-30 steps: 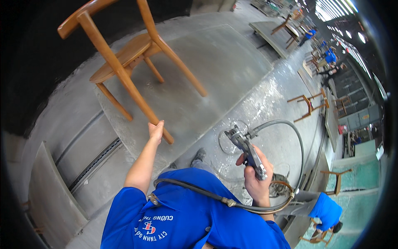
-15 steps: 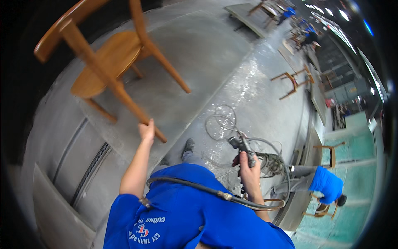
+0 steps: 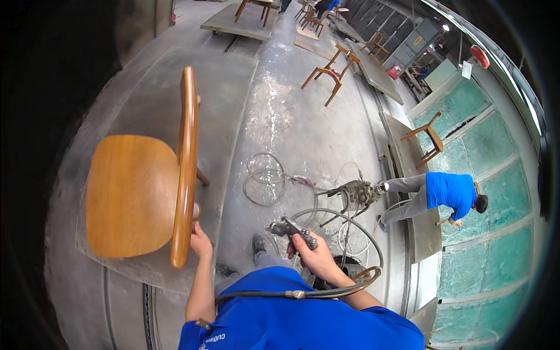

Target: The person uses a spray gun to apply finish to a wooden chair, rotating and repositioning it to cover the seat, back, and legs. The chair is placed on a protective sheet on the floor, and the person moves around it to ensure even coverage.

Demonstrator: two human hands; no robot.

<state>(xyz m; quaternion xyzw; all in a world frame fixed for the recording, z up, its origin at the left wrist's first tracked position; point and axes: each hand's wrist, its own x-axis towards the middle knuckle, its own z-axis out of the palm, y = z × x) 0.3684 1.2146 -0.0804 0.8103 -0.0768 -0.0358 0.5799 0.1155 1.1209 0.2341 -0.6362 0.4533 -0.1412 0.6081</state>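
Observation:
A varnished wooden chair is at the left, its broad seat facing me and its curved backrest to the right of the seat. My left hand is closed at the lower part of the chair, by the backrest's near end; its fingertips are partly hidden behind the wood. My right hand is wrapped round a metal spray gun, held in front of my body. A dark hose loops from the gun side and crosses my blue shirt.
The chair is over a grey slab. Hose coils and a pump-like machine are on the wet floor ahead. At the right, a co-worker in blue bends over beside green panels. Another chair stands farther off.
The chair has turned, so its seat now faces me and its backrest stands to the right. My left hand has shifted down slightly. My view has swung right; the spray gun stays in my right hand.

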